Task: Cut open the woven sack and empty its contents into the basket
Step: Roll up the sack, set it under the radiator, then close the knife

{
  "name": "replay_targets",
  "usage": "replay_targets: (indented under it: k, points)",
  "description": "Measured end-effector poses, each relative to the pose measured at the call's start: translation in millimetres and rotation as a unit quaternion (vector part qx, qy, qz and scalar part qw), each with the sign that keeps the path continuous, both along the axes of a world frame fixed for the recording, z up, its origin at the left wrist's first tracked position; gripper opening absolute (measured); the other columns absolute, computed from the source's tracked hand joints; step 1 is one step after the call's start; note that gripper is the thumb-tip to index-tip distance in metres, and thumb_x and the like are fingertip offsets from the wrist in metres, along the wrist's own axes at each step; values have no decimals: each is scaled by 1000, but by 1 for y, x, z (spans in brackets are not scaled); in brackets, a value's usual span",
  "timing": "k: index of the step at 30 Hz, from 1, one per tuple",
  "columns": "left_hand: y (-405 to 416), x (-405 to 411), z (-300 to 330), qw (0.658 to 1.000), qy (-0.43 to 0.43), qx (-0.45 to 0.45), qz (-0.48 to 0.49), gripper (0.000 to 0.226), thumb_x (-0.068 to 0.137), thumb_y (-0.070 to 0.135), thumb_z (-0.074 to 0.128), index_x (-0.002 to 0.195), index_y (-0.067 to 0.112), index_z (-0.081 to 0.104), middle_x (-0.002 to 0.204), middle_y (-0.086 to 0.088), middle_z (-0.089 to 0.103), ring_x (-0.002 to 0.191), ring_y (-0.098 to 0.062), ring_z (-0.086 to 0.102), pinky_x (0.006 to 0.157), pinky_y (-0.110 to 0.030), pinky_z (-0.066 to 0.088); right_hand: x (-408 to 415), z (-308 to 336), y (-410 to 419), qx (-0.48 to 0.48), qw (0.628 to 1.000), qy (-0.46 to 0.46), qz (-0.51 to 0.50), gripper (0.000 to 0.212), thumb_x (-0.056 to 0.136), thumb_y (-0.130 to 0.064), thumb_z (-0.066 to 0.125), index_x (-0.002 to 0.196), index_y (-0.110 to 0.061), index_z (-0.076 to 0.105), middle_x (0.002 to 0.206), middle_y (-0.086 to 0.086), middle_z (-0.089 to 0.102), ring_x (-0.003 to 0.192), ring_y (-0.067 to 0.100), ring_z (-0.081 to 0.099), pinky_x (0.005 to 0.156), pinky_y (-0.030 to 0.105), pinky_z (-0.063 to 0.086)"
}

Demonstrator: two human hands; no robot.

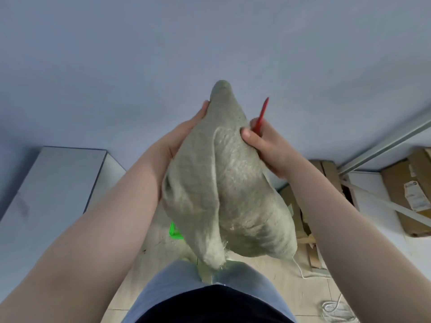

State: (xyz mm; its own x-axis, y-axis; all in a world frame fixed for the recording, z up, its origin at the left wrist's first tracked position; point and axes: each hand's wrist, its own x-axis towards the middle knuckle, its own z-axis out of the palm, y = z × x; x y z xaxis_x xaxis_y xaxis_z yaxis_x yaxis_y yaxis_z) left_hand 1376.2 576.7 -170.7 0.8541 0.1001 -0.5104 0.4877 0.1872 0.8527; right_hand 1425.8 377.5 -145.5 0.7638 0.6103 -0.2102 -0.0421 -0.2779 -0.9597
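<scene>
A grey-green woven sack (pixel 224 183) is held up in front of me, its frayed end hanging downward above my legs. My left hand (pixel 179 138) presses flat against the sack's left side. My right hand (pixel 268 148) grips the sack's right side and also holds a thin red cutting tool (pixel 261 115) that points up and away. A small piece of a bright green basket (pixel 174 231) shows on the floor below the sack; the rest of it is hidden behind the sack.
A grey cabinet or box (pixel 58 183) stands at the left. Cardboard boxes (pixel 415 190) and flattened cardboard (pixel 300 213) lie at the right by the wall. White cord (pixel 335 308) is coiled on the wooden floor at the lower right.
</scene>
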Motion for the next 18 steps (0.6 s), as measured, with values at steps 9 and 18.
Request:
replay_targets:
  k: [9,18]
  points:
    - [23,3,-6,951,-14,258,171,44,97,50,40,66,23,55,68,11,57,59,5,55,57,-7,40,-9,-14,9,5,981,82,-177,57,83,-30,76,115,13,56,101,23,69,91,32,69,82,44,57]
    - [-34,-17,7,971,-88,224,-10,90,69,86,31,148,45,17,162,1,12,149,-22,5,120,-50,5,0,-23,15,123,964,105,-212,45,87,-48,66,113,-12,67,102,5,76,95,19,73,72,31,59]
